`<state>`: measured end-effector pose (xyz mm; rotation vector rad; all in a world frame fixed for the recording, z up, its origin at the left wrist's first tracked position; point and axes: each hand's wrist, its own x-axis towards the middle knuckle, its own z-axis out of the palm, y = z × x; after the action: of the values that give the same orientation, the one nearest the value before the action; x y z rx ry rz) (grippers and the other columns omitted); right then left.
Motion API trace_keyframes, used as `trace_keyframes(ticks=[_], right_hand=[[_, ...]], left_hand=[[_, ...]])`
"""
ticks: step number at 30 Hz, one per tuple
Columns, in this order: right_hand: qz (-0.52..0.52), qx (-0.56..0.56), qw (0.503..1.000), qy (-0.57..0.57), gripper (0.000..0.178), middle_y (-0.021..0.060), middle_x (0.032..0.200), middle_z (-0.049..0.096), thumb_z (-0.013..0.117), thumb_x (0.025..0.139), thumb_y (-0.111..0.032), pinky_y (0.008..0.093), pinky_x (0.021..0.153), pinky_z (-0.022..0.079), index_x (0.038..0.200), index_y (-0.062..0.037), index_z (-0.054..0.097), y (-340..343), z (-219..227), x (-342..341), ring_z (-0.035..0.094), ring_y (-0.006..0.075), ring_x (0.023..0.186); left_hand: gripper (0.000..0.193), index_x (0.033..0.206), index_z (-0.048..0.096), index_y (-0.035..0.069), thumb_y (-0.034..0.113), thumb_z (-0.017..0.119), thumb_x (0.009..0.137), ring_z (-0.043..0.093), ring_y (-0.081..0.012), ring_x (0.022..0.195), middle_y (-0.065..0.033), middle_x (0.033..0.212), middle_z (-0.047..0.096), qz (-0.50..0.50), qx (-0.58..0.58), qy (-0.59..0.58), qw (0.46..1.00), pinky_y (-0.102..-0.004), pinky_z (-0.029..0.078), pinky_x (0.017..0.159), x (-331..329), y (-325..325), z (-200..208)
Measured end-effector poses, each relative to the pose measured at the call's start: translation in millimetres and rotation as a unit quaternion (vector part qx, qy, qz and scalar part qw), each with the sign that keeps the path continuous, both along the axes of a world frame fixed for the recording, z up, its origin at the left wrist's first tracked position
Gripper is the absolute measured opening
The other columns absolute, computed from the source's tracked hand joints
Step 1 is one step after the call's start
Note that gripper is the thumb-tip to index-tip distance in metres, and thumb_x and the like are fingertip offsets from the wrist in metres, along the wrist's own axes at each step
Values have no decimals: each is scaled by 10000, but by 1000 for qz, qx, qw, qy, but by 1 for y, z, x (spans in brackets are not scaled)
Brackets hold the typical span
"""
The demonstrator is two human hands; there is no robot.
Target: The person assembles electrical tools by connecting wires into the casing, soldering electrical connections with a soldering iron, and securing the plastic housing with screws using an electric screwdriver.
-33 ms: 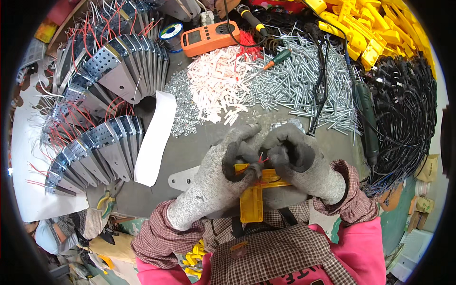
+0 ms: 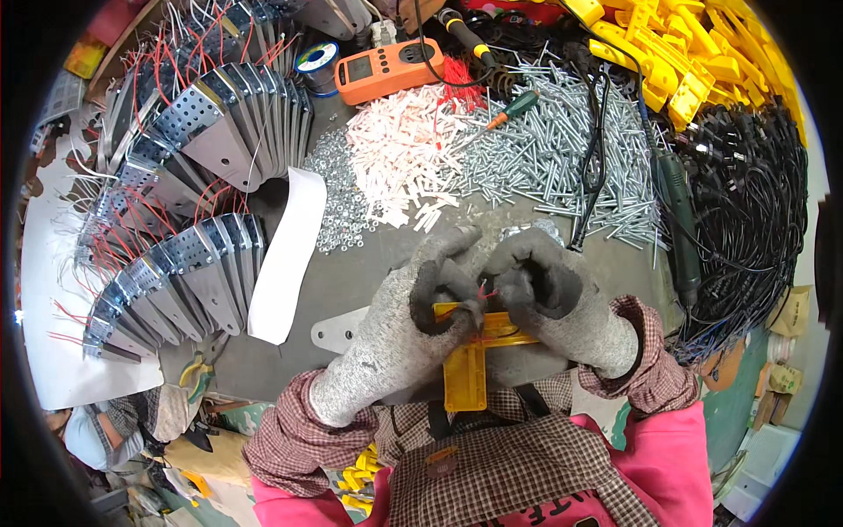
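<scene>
Both my hands wear grey work gloves with dark palms and meet over the table's near edge. My left hand (image 2: 439, 285) has its fingers closed at red wires (image 2: 486, 294), beside the top of a yellow plastic housing (image 2: 465, 382). My right hand (image 2: 540, 281) is curled, its thumb and fingertips pinched by the same wire ends. The housing is T-shaped, with an open hollow in its crosspiece and its stem toward me. The fingers hide the exact grip points. A flat grey metal plate (image 2: 330, 335) with holes shows beside my left wrist.
Beyond my hands lie heaps of screws (image 2: 562, 132), pale pink-white sleeves (image 2: 404, 149) and nuts (image 2: 338, 202). Metal brackets with red wires (image 2: 202, 255) stand at left, near a white strip (image 2: 288, 255). An orange multimeter (image 2: 386, 70), yellow housings (image 2: 702, 53), black cords (image 2: 738, 193) and a green electric screwdriver (image 2: 678, 220) surround these.
</scene>
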<state>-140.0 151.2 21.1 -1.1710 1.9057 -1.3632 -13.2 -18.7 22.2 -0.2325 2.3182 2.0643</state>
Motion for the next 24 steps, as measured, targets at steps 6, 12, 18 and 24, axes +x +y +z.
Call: trace_keyframes(ticks=[6, 12, 18, 24], right_hand=[[49, -54, 997, -15, 196, 73, 976, 601, 584, 974, -148, 283, 727, 500, 1134, -42, 547, -4, 1, 0, 615, 125, 890], [27, -43, 998, -30, 265, 33, 942, 608, 571, 945, -47, 241, 743, 506, 1203, -45, 509, -4, -4, 0, 610, 103, 833], [16, -73, 986, -147, 266, -39, 830, 491, 571, 946, -36, 196, 672, 425, 1204, -41, 506, -4, 2, 6, 475, 42, 721], [-113, -34, 978, -170, 258, -19, 836, 519, 577, 945, -59, 194, 667, 431, 1196, -29, 525, -1, 7, -9, 502, 36, 758]], left_hand=[[628, 1460, 346, 5, -17, 606, 888, 581, -104, 983, -45, 998, 591, 32, 13, -5, 999, -265, 489, 882, -1, 1, 1], [632, 1451, 363, 21, 55, 664, 896, 598, -112, 972, -46, 985, 603, 43, -14, -36, 998, -276, 499, 875, 0, 4, 3], [645, 1449, 365, 22, 65, 684, 890, 606, -109, 944, -42, 956, 614, 28, -35, -4, 999, -273, 499, 860, 0, 3, -1], [648, 1447, 356, 11, 38, 673, 881, 606, -104, 924, -49, 949, 628, 60, 17, -18, 998, -266, 495, 859, 2, 5, 2]])
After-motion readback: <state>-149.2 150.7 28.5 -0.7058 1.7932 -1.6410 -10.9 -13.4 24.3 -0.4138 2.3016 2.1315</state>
